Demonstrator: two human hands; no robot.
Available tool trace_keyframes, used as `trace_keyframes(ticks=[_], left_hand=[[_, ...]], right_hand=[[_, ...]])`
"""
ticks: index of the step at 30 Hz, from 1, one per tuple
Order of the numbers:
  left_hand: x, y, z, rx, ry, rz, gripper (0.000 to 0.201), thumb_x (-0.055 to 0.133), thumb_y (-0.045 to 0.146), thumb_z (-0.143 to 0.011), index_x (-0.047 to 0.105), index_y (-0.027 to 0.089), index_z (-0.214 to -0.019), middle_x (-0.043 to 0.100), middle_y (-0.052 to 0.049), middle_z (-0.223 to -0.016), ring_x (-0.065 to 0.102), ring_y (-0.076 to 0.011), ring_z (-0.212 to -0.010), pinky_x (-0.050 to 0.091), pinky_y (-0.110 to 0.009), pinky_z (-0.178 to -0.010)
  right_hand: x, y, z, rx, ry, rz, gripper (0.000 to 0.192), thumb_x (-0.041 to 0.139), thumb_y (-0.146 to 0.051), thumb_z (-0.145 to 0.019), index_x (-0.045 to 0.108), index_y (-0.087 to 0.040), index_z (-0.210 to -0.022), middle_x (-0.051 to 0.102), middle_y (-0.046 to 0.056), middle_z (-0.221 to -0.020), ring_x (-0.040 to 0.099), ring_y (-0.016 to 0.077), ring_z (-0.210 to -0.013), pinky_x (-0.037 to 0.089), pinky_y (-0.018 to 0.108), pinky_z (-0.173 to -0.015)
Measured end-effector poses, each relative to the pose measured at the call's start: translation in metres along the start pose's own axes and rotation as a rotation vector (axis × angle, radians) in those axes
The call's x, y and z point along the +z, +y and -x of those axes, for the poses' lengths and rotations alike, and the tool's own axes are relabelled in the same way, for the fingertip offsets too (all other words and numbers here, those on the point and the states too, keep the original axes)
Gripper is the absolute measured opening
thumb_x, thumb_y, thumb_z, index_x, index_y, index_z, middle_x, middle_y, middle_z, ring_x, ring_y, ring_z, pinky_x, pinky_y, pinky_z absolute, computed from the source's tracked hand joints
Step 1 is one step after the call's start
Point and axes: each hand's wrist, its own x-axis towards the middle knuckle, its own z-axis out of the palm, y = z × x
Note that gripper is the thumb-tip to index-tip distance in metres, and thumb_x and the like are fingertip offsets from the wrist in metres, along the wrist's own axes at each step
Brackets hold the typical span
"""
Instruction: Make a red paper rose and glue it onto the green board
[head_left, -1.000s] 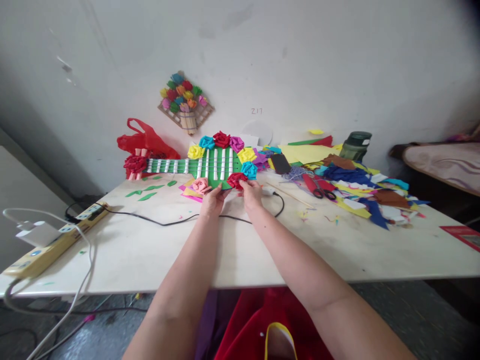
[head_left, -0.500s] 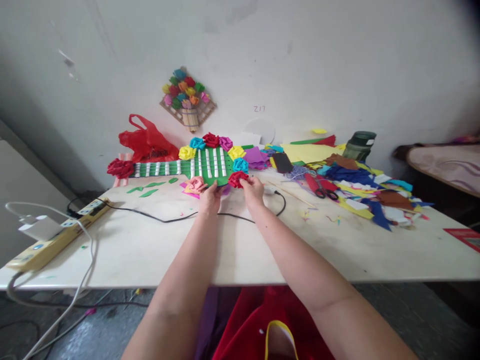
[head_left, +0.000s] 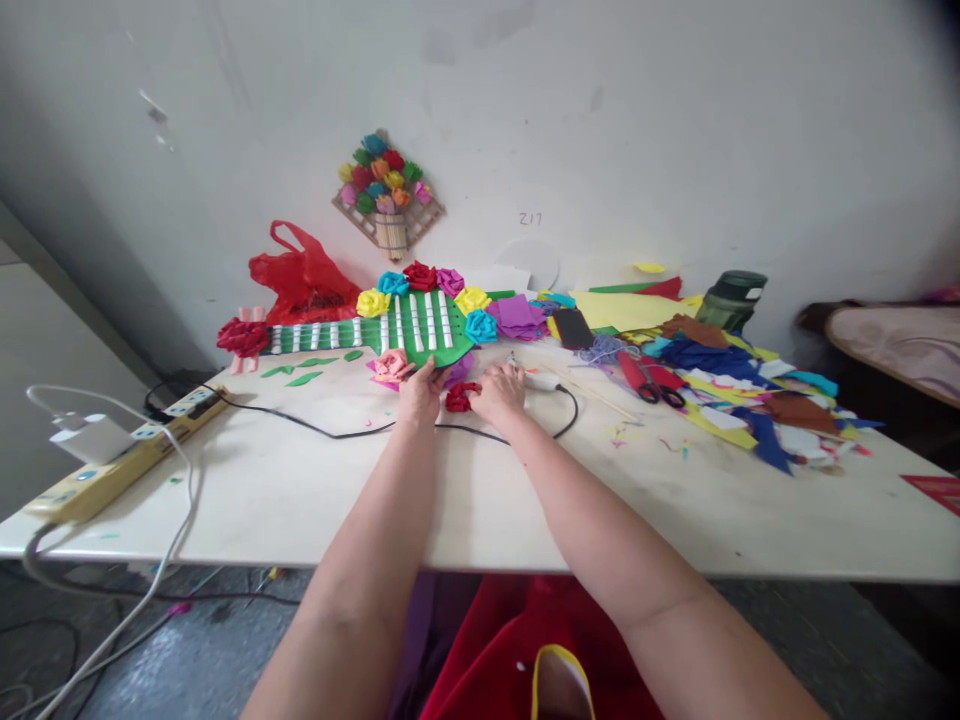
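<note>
Pale wall (head_left: 637, 130) and white bench (head_left: 315, 520) surround our work, with a long cream power strip (head_left: 82, 490) at far left. Next we see a flat, green guitar-shaped panel (head_left: 444, 358), laid with rows of white rolled strips and carrying a deep-red folded rose (head_left: 244, 337) at its head. Small, loose green leaves (head_left: 304, 379) lie below its neck, so we judge them unused. Yellow, blue, red and purple roses (head_left: 450, 281) line the upper and right rim; a pale-pink rose (head_left: 392, 366) sits at the lower left, though we cannot tell whether it is fixed. Most of the decorating looks done to us; the lower right rim is bare.

Our left hand (head_left: 420, 395) has its grip closed on the panel's lower edge, thumb on top. Just right of that, a crumpled-looking bright-red rose (head_left: 457, 398) is off the panel, against the thumb side of our right hand (head_left: 501, 390). That grip is curled, but we cannot tell whether it pinches the rose. Its fingers reach beside a white corded tool (head_left: 544, 382), apparently a glue gun. Farther right lie red-and-black scissors (head_left: 660, 396) and mixed coloured scraps (head_left: 705, 355).
</note>
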Motion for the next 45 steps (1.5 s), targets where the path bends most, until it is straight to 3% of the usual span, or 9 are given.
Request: trace_keyframes(ticks=[3, 8, 15, 23, 31, 37, 40, 42, 45], left_hand=[[0.002, 0.001, 0.003, 0.04, 0.026, -0.006, 0.021, 0.066, 0.004, -0.07, 0.054, 0.017, -0.082, 0.064, 0.0, -0.075, 0.064, -0.0136, -0.068, 0.055, -0.034, -0.075], [0.006, 0.004, 0.007, 0.007, 0.032, -0.022, 0.022, 0.068, 0.004, -0.069, 0.055, 0.017, -0.081, 0.065, 0.0, -0.077, 0.065, -0.0145, -0.069, 0.055, -0.035, -0.075], [0.007, 0.004, 0.009, -0.023, 0.027, -0.042, 0.022, 0.067, 0.002, -0.069, 0.056, 0.018, -0.081, 0.065, 0.001, -0.075, 0.065, -0.0146, -0.069, 0.055, -0.035, -0.075], [0.007, 0.004, 0.008, -0.028, 0.046, -0.042, 0.021, 0.066, 0.002, -0.07, 0.055, 0.017, -0.08, 0.064, 0.001, -0.074, 0.064, -0.0137, -0.067, 0.055, -0.035, -0.075], [0.006, 0.006, 0.006, -0.046, 0.063, -0.022, 0.018, 0.063, 0.002, -0.073, 0.055, 0.017, -0.079, 0.065, 0.0, -0.073, 0.064, -0.0138, -0.067, 0.055, -0.033, -0.075], [0.005, 0.006, 0.005, -0.035, 0.089, -0.003, 0.018, 0.06, 0.001, -0.075, 0.055, 0.017, -0.081, 0.065, 0.001, -0.073, 0.064, -0.0134, -0.066, 0.056, -0.033, -0.074], [0.005, 0.006, 0.005, -0.035, 0.071, -0.017, 0.019, 0.061, 0.002, -0.075, 0.057, 0.017, -0.084, 0.066, 0.0, -0.077, 0.065, -0.014, -0.068, 0.056, -0.033, -0.074], [0.005, 0.005, 0.005, -0.028, 0.057, -0.02, 0.021, 0.063, 0.002, -0.074, 0.057, 0.018, -0.085, 0.067, 0.0, -0.078, 0.065, -0.0142, -0.069, 0.056, -0.033, -0.074], [0.006, 0.004, 0.005, -0.021, 0.032, -0.024, 0.024, 0.065, 0.001, -0.072, 0.056, 0.019, -0.085, 0.067, 0.001, -0.078, 0.065, -0.0142, -0.07, 0.055, -0.033, -0.074]], right_hand=[[-0.006, 0.004, -0.001, 0.02, 0.021, 0.0, 0.036, 0.048, -0.041, -0.083, 0.073, -0.016, -0.092, 0.066, 0.013, -0.108, 0.046, 0.0297, -0.11, 0.026, 0.045, -0.098], [-0.024, 0.025, -0.006, 0.099, 0.069, 0.113, 0.033, 0.051, -0.023, -0.079, 0.069, -0.013, -0.104, 0.062, 0.017, -0.112, 0.048, 0.0293, -0.108, 0.027, 0.042, -0.094], [-0.021, 0.063, -0.009, 0.316, -0.078, 0.203, 0.037, 0.056, -0.029, -0.078, 0.063, -0.012, -0.111, 0.061, 0.019, -0.115, 0.051, 0.0333, -0.11, 0.029, 0.044, -0.092], [-0.011, 0.065, -0.013, 0.28, -0.047, 0.19, 0.035, 0.057, -0.025, -0.08, 0.057, -0.012, -0.113, 0.063, 0.018, -0.112, 0.053, 0.0305, -0.11, 0.033, 0.042, -0.091], [-0.032, 0.072, -0.009, 0.43, 0.016, 0.092, 0.03, 0.053, -0.022, -0.079, 0.064, -0.014, -0.106, 0.067, 0.018, -0.103, 0.06, 0.0297, -0.103, 0.043, 0.038, -0.081], [-0.039, 0.081, -0.014, 0.617, 0.139, -0.226, 0.023, 0.061, -0.033, -0.075, 0.069, -0.018, -0.091, 0.07, 0.012, -0.09, 0.065, 0.0272, -0.091, 0.049, 0.035, -0.075], [-0.036, 0.082, -0.019, 0.707, 0.248, -0.674, 0.015, 0.064, -0.03, -0.074, 0.065, -0.017, -0.082, 0.064, 0.004, -0.063, 0.063, 0.0175, -0.062, 0.05, 0.027, -0.058], [-0.033, 0.079, -0.022, 0.741, 0.301, -1.028, 0.008, 0.064, -0.023, -0.074, 0.059, -0.017, -0.074, 0.053, -0.004, -0.047, 0.051, 0.0109, -0.041, 0.044, 0.022, -0.043], [-0.032, 0.068, -0.024, 0.775, 0.287, -1.414, 0.014, 0.064, -0.01, -0.071, 0.052, -0.016, -0.068, 0.047, -0.008, -0.04, 0.039, 0.006, -0.032, 0.039, 0.019, -0.036]])
